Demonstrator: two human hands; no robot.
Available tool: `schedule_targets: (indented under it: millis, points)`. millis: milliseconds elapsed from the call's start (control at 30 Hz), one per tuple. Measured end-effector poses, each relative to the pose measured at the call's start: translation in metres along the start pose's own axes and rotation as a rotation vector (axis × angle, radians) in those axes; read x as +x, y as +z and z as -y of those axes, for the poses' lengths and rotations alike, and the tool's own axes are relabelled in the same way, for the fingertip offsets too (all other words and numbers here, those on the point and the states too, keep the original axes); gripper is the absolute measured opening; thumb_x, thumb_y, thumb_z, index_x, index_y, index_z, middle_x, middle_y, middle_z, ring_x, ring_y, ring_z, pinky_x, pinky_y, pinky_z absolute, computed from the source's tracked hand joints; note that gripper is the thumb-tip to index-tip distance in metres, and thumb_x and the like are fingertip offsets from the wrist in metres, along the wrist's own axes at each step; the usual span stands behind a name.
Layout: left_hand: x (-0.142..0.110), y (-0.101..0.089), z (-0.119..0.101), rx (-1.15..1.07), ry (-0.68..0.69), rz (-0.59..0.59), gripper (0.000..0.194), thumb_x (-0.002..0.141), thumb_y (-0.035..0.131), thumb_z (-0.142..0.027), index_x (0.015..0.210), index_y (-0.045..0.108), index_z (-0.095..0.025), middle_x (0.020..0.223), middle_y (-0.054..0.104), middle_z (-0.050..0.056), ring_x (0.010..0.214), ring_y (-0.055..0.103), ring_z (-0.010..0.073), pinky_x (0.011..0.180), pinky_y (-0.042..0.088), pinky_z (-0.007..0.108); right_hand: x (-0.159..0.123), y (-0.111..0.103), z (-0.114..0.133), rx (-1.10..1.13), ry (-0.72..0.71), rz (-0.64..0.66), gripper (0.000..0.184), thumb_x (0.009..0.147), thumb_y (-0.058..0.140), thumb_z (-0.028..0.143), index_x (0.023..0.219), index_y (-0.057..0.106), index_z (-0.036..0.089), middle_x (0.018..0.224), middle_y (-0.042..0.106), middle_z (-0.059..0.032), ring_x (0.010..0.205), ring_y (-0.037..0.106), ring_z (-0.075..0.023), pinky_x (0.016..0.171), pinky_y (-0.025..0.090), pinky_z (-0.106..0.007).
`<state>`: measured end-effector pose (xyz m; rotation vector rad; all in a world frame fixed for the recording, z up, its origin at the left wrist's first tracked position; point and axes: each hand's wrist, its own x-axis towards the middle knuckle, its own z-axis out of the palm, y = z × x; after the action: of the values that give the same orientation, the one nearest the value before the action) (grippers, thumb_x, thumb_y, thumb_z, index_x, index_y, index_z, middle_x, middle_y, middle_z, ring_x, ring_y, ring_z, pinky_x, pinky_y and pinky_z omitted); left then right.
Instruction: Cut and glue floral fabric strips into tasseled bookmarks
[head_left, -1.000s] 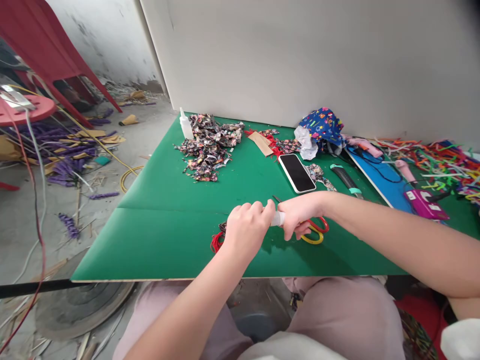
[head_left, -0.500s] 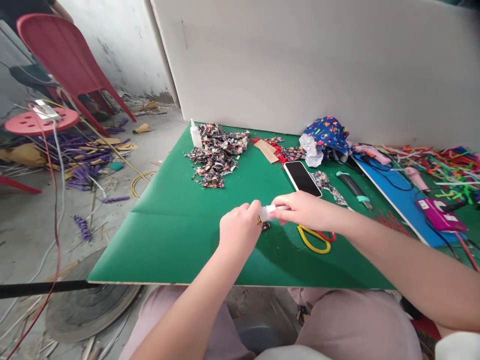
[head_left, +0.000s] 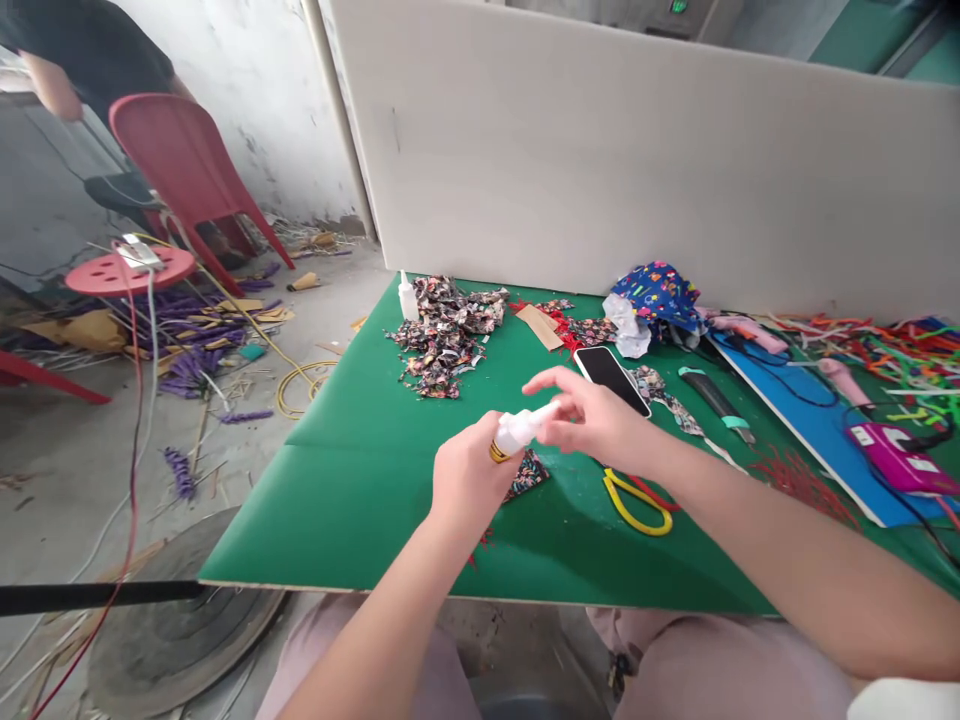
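My left hand [head_left: 472,465] is wrapped around a white glue bottle [head_left: 516,432] with a yellow-and-black band, its narrow nozzle angled up to the right. At the nozzle's end is my right hand [head_left: 589,415], index finger stretched out and thumb apart from it; whether its fingers touch the tip, I cannot tell. Below the bottle, a dark patterned cloth piece [head_left: 531,475] lies on the green tabletop [head_left: 360,480], partly covered by my left hand. Yellow-handled scissors [head_left: 637,505] rest under my right forearm. A phone [head_left: 611,378] lies just beyond my right hand.
Patterned cloth scraps [head_left: 442,335] are heaped beside another white bottle [head_left: 407,297]. Farther right are a utility knife [head_left: 716,403], blue board [head_left: 795,400], pink glue gun [head_left: 844,380] and cords. A pale partition [head_left: 562,160] borders the table. One person stands near a red chair [head_left: 169,150].
My right hand has loosened from its grip at the bottle's tip, its index finger now extended. More of the nozzle and the cloth below shows. The view has shifted slightly.
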<state>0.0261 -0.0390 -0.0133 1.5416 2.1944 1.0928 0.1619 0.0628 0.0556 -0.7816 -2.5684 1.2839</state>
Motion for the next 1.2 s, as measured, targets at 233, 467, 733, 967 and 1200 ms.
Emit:
schedule_targets:
  millis: [233, 467, 733, 967, 1200]
  points:
    - [0.001, -0.002, 0.000, 0.206, 0.075, 0.049, 0.014, 0.078, 0.053, -0.031, 0.075, 0.059, -0.019, 0.066, 0.060, 0.000, 0.059, 0.050, 0.0140, 0.052, 0.025, 0.024, 0.002, 0.005, -0.003, -0.220, -0.190, 0.019, 0.018, 0.081, 0.060, 0.035, 0.092, 0.059, 0.021, 0.080, 0.063, 0.0012, 0.068, 0.055, -0.0111, 0.060, 0.039, -0.022]
    - [0.002, -0.005, 0.000, 0.203, 0.107, 0.230, 0.009, 0.076, 0.052, -0.025, 0.080, 0.059, -0.020, 0.068, 0.062, 0.001, 0.060, 0.053, 0.0150, 0.051, 0.025, 0.024, -0.006, -0.025, 0.004, -0.257, -0.186, 0.303, 0.046, 0.075, 0.067, 0.032, 0.118, 0.051, 0.028, 0.107, 0.061, -0.0019, 0.093, 0.057, -0.0159, 0.072, 0.044, -0.024]
    - [0.005, -0.005, -0.006, 0.179, 0.003, 0.206, 0.013, 0.078, 0.048, -0.029, 0.070, 0.053, -0.020, 0.065, 0.055, 0.002, 0.061, 0.048, 0.0161, 0.054, 0.022, 0.027, 0.001, -0.005, 0.011, -0.648, -0.127, 0.180, 0.020, 0.088, 0.051, 0.033, 0.088, 0.062, 0.017, 0.074, 0.063, -0.0018, 0.067, 0.057, -0.0129, 0.057, 0.037, -0.024]
    - [0.012, -0.028, -0.001, -0.879, -0.209, 1.028, 0.028, 0.065, 0.065, -0.033, 0.061, 0.042, -0.018, 0.053, 0.033, -0.008, 0.045, 0.024, 0.0056, 0.044, 0.018, 0.023, -0.008, -0.009, -0.004, -1.044, -0.948, -0.164, 0.023, 0.090, 0.043, 0.013, 0.107, 0.056, 0.017, 0.079, 0.065, -0.0031, 0.076, 0.060, -0.0140, 0.073, 0.047, -0.030]
    - [0.004, -0.016, -0.006, -0.089, 0.008, 0.394, 0.016, 0.074, 0.056, -0.035, 0.072, 0.054, -0.020, 0.063, 0.054, -0.001, 0.056, 0.044, 0.0122, 0.052, 0.024, 0.024, -0.010, -0.018, 0.009, -0.449, -0.243, -0.020, 0.081, 0.065, 0.067, 0.058, 0.133, 0.039, 0.024, 0.106, 0.065, -0.0042, 0.081, 0.062, -0.0152, 0.067, 0.051, -0.027]
